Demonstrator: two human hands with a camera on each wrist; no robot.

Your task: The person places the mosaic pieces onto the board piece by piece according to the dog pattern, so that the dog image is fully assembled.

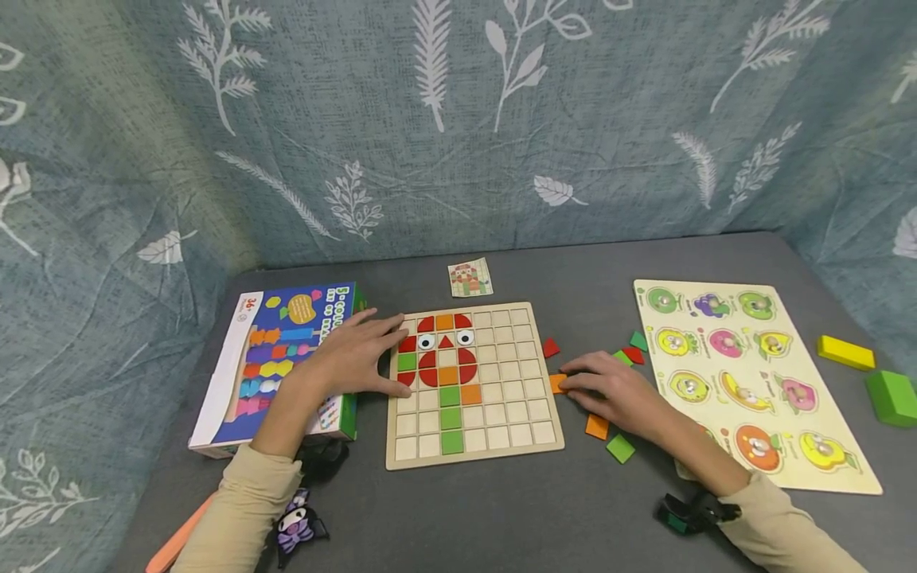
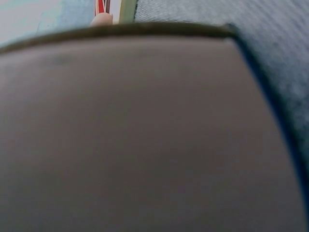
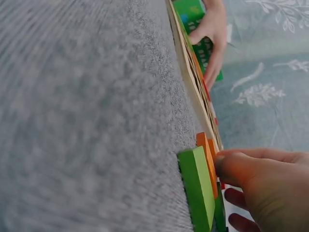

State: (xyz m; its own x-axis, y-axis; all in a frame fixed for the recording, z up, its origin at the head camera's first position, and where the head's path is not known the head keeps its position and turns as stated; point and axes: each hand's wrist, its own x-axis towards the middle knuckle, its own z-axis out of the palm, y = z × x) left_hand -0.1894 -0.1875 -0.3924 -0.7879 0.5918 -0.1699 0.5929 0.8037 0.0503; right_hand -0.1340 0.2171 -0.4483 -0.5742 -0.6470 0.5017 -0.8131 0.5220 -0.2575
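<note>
A wooden grid board (image 1: 512, 436) carries red, green and orange tiles and two eye pieces (image 1: 426, 342) making a figure. My left hand (image 1: 354, 354) rests at the board's left edge, fingers spread, thumb and fingertips touching its rim. Beside the right edge, my right hand (image 1: 619, 394) pinches an orange square tile (image 1: 557, 383) at its fingertips. Near that hand lie another orange tile (image 1: 597, 426), a green tile (image 1: 620, 449) and a red piece (image 1: 550, 348). The right wrist view shows a green tile (image 3: 197, 188) close to the thumb; the left wrist view is mostly blocked by a blurred surface.
A small picture card (image 1: 470, 278) lies behind the board. At left stands a colourful toy box (image 1: 272, 358). On the right are a fruit puzzle board (image 1: 745, 382), a yellow block (image 1: 845, 352) and a green block (image 1: 891, 398). A dark trinket (image 1: 297, 525) lies near my left sleeve.
</note>
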